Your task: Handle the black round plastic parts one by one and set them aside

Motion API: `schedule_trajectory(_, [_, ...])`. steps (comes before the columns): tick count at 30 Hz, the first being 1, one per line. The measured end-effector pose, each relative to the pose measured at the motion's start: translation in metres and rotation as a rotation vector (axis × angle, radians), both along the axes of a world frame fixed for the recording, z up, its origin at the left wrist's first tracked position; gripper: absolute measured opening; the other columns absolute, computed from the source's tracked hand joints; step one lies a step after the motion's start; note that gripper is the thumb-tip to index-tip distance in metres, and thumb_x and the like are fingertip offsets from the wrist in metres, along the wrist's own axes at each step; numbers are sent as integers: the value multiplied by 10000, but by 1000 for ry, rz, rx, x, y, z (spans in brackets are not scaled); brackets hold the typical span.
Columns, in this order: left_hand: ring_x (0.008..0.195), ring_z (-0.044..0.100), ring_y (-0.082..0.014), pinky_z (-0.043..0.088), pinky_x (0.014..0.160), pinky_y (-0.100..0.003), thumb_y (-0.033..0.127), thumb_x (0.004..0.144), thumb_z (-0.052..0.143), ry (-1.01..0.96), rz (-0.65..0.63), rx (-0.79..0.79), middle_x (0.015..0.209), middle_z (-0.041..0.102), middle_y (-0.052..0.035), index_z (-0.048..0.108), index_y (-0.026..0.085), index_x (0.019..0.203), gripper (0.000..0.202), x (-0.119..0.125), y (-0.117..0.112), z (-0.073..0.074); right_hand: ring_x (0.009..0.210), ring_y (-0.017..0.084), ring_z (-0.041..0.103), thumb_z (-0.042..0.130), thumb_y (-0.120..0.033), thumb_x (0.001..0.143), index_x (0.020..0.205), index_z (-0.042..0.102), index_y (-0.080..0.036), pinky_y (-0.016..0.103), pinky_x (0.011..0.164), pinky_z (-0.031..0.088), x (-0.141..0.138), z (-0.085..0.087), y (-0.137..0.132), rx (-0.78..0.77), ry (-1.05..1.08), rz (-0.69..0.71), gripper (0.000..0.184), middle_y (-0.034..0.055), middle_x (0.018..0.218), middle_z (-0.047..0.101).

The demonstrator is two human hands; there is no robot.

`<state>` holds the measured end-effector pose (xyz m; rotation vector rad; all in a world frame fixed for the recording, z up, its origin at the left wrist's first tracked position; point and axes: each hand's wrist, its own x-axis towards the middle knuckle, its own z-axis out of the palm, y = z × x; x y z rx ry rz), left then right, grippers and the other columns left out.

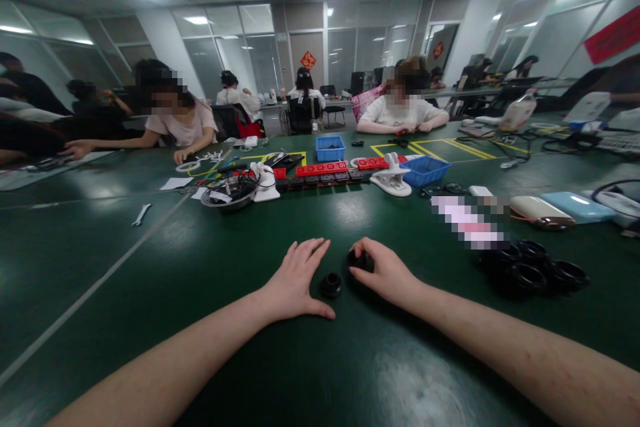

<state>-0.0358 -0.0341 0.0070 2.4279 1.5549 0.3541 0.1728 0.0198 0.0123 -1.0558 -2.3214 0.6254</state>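
On the green tabletop (240,260), my left hand (300,280) is open, its thumb and fingers spread beside a small round black part (331,285) with a raised ring on top. That part stands between my hands; whether the left hand touches it I cannot tell. My right hand (383,271) curls its thumb and fingers around a second black round part (356,259), which is partly hidden by the fingers. To the right of my right forearm lies a cluster of several black ring-shaped parts (529,277).
Red power strips (321,169), a white clamp base (391,181), a metal bowl (230,202) of cables and blue bins (425,170) (330,147) line the table's middle. A wrench (142,214) lies left. Power banks (577,207) are at right. Co-workers sit across the table.
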Motion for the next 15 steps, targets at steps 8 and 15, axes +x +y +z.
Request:
schedule_trajectory(8, [1311,-49,-320,20,1022,-541,766,564,492,244,-42,-190,1453,-9,-126,1,164,1385,1131,-13,11,1,700,155,533,578,-190,687,564,433,-171,514,919,281,9,8,11,127,-373,51,190,-12,666,544])
schedule_trajectory(15, [1313,-16,-325,35,1017,-553,783,552,477,240,-41,-187,1449,7,-134,42,149,1385,1133,-12,11,1,916,231,510,637,-366,682,816,514,-174,525,935,290,4,35,-9,251,-224,23,264,83,971,542])
